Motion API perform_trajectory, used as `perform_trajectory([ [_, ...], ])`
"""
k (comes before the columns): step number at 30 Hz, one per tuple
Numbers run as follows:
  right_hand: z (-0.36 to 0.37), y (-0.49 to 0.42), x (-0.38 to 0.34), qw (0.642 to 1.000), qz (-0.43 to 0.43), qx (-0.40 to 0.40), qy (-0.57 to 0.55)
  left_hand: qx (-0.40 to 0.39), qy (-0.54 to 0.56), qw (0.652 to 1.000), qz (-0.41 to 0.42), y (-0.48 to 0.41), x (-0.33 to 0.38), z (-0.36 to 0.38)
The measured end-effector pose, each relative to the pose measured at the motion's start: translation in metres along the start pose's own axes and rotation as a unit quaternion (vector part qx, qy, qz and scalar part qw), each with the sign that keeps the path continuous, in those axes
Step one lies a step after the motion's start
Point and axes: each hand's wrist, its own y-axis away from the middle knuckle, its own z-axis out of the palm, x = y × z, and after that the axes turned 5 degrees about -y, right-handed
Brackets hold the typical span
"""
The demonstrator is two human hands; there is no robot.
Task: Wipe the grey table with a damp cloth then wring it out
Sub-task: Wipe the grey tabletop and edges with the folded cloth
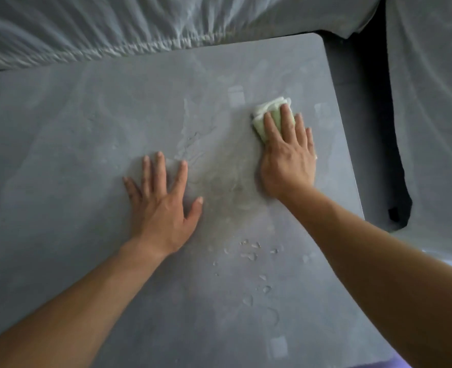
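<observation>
The grey table (pixel 73 144) fills most of the view. A folded pale green and white cloth (pixel 268 111) lies on its far right part. My right hand (pixel 288 158) lies flat on top of the cloth, fingers spread over it and pressing it to the surface; most of the cloth is hidden under the palm. My left hand (pixel 161 205) rests flat on the bare table to the left, fingers apart, holding nothing. Wet smears (pixel 193 139) show between the two hands, and water drops (pixel 251 254) sit nearer to me.
A grey fabric-covered sofa (pixel 113 30) runs along the table's far edge and continues on the right (pixel 432 102). A dark gap (pixel 378 115) separates the table's right edge from it. The table's rounded far right corner (pixel 316 38) is close to the cloth.
</observation>
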Motion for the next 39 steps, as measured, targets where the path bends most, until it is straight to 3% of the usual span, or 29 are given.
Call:
perform_trajectory([
  [2, 0.008, -0.004, -0.019, 1.000, -0.005, 0.005, -0.004, -0.007, -0.002, 1.000, -0.003, 0.000, -0.001, -0.001],
  [8, 0.013, 0.060, -0.011, 0.975, -0.214, -0.054, 0.016, -0.015, 0.000, 1.000, -0.006, 0.000, -0.001, -0.005],
  [13, 0.019, 0.014, -0.041, 0.997, -0.067, -0.006, -0.033, -0.016, 0.023, 1.000, -0.004, 0.001, -0.006, -0.003],
  [17, 0.033, 0.091, -0.031, 0.988, -0.151, -0.027, 0.000, 0.012, 0.026, 1.000, -0.005, 0.025, -0.006, -0.002],
  [20, 0.025, 0.103, -0.010, 0.985, -0.163, -0.043, 0.031, 0.014, 0.020, 1.000, 0.011, 0.051, -0.006, 0.004],
  [24, 0.020, 0.056, -0.024, 0.999, 0.020, 0.017, -0.019, -0.007, 0.022, 1.000, 0.019, 0.060, -0.002, 0.014],
  [25, 0.023, 0.061, -0.032, 0.999, 0.031, 0.023, -0.029, -0.010, 0.022, 1.000, 0.020, 0.060, -0.002, 0.015],
  [29, 0.037, 0.146, -0.039, 0.990, -0.137, -0.029, 0.001, -0.002, 0.016, 1.000, 0.023, 0.059, -0.002, 0.014],
  [31, 0.027, 0.151, -0.016, 0.987, -0.152, -0.043, 0.011, 0.005, 0.020, 1.000, 0.013, 0.058, 0.000, 0.015],
  [36, 0.001, 0.101, 0.023, 0.996, 0.088, 0.014, -0.012, 0.002, 0.014, 0.999, 0.028, 0.058, 0.009, 0.018],
  [39, 0.012, 0.139, 0.009, 0.998, 0.059, 0.014, -0.004, -0.011, 0.015, 0.999, 0.038, 0.062, 0.017, 0.016],
])
